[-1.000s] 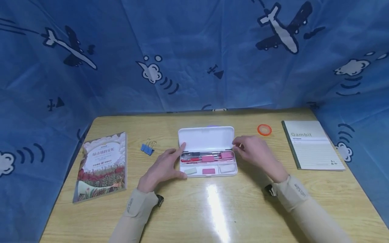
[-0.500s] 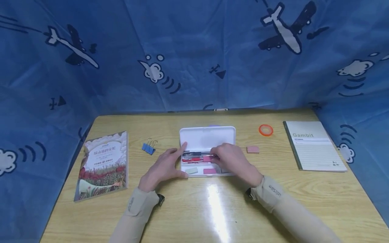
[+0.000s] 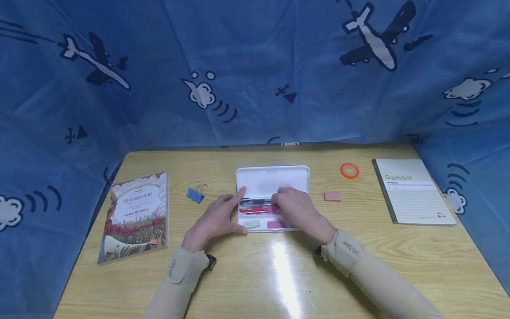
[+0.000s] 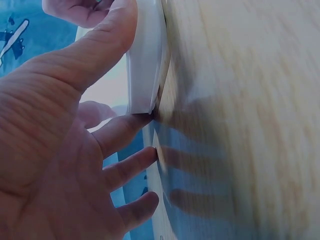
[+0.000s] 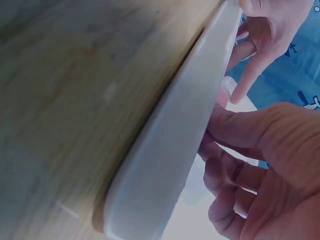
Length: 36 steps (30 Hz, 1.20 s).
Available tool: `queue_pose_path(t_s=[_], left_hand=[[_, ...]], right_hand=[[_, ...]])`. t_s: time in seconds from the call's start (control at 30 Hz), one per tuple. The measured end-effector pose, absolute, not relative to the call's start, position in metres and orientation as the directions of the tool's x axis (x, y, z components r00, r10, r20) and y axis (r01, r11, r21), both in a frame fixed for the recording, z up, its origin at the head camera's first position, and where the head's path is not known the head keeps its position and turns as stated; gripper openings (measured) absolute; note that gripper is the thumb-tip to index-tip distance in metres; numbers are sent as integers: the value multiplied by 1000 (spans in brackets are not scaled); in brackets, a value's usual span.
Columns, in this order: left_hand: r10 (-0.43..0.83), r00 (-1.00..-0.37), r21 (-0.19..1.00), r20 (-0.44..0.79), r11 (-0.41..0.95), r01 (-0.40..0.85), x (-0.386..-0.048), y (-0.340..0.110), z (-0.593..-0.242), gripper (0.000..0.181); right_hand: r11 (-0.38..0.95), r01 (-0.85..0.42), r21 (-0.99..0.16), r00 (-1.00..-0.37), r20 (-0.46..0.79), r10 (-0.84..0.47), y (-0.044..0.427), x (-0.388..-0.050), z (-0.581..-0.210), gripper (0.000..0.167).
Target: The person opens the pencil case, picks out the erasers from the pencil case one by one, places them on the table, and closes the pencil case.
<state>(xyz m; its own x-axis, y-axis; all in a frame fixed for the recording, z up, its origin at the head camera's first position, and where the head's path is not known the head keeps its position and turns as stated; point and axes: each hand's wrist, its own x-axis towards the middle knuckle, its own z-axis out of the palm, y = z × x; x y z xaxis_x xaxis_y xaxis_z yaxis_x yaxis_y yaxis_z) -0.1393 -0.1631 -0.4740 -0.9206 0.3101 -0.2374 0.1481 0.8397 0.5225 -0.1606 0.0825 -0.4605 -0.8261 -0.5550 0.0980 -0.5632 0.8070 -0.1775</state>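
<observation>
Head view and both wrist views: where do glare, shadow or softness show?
Head view: a white glare streak on the table in front of the pencil case, plus a shadow along the right sleeve; left wrist view: dark finger shapes, shadow or reflection, on the table beside the left hand; right wrist view: soft, blurred table grain.

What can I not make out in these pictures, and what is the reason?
Head view: right part inside the pencil case, hidden by the right hand.
Right wrist view: whether that hand pinches anything, hidden by the case wall.
Left wrist view: part of the right hand, cut off by the top edge.
Head view: fine print on the book, too small.
</observation>
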Motion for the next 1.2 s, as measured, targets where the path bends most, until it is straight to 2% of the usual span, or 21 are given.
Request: queue_pose_path(t_s=[0.43, 0.83, 1.2], left_hand=[[332, -918, 527, -215, 831, 177, -139, -164, -472, 119], [342, -918, 519, -203, 832, 195, -139, -164, -473, 120], [348, -916, 520, -199, 830, 202, -139, -164, -473, 120]], right_hand=[[804, -519, -291, -851, 82, -519, 110, -168, -446, 10], [852, -418, -315, -907, 91, -411, 185, -178, -443, 15], [906, -313, -286, -950, 84, -302, 266, -179, -443, 11]])
